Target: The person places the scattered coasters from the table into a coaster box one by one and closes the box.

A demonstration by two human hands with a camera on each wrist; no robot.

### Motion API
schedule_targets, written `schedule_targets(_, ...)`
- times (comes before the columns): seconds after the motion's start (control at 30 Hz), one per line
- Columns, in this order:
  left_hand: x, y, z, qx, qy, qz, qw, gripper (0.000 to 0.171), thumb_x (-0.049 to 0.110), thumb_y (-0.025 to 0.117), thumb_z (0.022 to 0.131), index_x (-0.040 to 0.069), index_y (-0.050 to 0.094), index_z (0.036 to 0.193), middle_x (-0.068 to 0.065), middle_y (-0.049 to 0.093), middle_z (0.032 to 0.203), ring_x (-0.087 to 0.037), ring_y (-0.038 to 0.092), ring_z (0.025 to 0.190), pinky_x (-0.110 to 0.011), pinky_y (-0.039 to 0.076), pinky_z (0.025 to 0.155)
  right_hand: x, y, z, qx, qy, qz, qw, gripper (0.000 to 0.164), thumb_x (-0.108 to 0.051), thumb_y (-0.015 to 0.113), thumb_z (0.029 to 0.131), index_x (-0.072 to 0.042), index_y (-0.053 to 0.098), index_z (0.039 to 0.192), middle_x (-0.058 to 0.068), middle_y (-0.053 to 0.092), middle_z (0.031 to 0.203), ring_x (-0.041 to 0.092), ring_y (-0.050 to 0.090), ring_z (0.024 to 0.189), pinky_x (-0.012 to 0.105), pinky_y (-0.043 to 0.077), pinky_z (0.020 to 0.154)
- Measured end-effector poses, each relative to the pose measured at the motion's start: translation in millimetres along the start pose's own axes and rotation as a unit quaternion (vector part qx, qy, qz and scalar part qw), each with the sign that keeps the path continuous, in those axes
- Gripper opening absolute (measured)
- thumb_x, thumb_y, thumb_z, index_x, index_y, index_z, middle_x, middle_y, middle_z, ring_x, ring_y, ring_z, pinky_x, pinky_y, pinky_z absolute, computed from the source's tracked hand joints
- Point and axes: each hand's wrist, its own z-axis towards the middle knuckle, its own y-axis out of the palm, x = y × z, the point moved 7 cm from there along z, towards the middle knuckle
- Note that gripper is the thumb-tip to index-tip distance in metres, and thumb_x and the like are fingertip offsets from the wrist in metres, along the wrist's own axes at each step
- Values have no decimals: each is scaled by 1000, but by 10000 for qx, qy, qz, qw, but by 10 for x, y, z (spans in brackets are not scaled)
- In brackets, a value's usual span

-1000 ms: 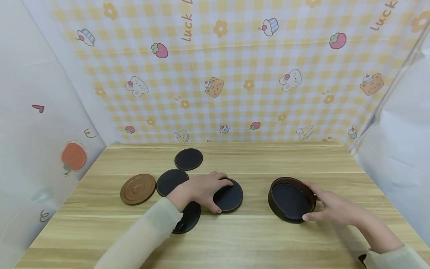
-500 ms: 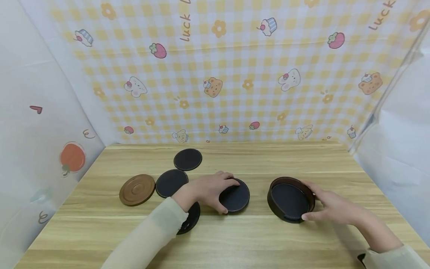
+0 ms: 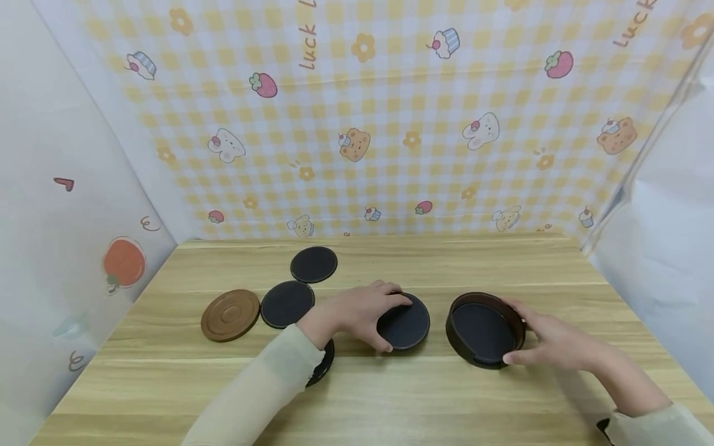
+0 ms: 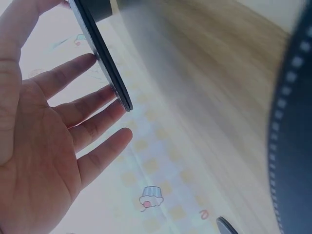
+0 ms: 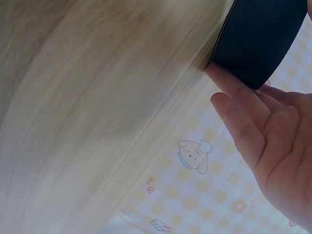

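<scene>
Work looked unfinished: the half-open left hand (image 3: pixel 361 311) gripped a black disc (image 3: pixel 406 327) near the round holder (image 3: pixel 462 352), which the right hand (image 3: pixel 558 344) clasped; other discs (image 3: pixel 313 264) lay outside, anything already inside uncertain.

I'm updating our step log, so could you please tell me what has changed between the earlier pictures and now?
The left hand has moved the dark disc it grips rightward, closer to the round holder. Nothing was newly gripped or let go. The right hand stays at the holder, which hasn't moved; nor has the brown disc.
</scene>
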Motion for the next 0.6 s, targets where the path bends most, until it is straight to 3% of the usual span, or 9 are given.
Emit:
schedule_targets(0.2, 97, -46, 83, -21, 110, 114, 9999, 85, 48, 79, 77, 24, 44, 150, -5, 40, 154, -19, 43, 134, -31, 44, 106, 9, -10, 2, 80, 12, -37, 10000, 101, -43, 82, 79, 7, 29, 149, 25, 58, 135, 44, 57, 122, 49, 50, 94)
schedule_targets(0.6, 326, -55, 245, 43, 402, 6, 9992, 85, 51, 76, 79, 26, 41, 152, -2, 39, 155, -16, 42, 134, -28, 45, 103, 5, -25, 9, 22, -58, -4, 10000, 102, -40, 82, 79, 9, 27, 149, 25, 61, 131, 45, 59, 119, 54, 49, 93)
